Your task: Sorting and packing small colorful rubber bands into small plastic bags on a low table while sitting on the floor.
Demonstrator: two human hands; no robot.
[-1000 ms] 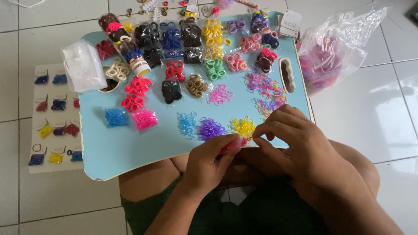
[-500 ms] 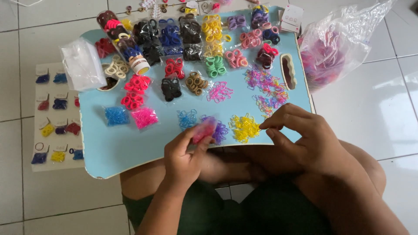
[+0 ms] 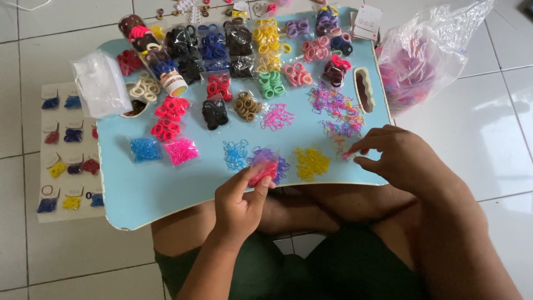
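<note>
light blue lap tray (image 3: 166, 189), elastic band piles (image 3: 312, 162)

Glossy clear plastic bag (image 3: 427, 53), smooth matt blue lap tray (image 3: 166, 186), shiny white floor tiles (image 3: 477, 139).

Small clear packet of pink bands (image 3: 263, 169), tilted, above the purple bands (image 3: 279, 161).

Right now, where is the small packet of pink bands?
In the head view, the small packet of pink bands is pinched in the left hand at the near edge of the blue tray, over the purple bands.
</note>
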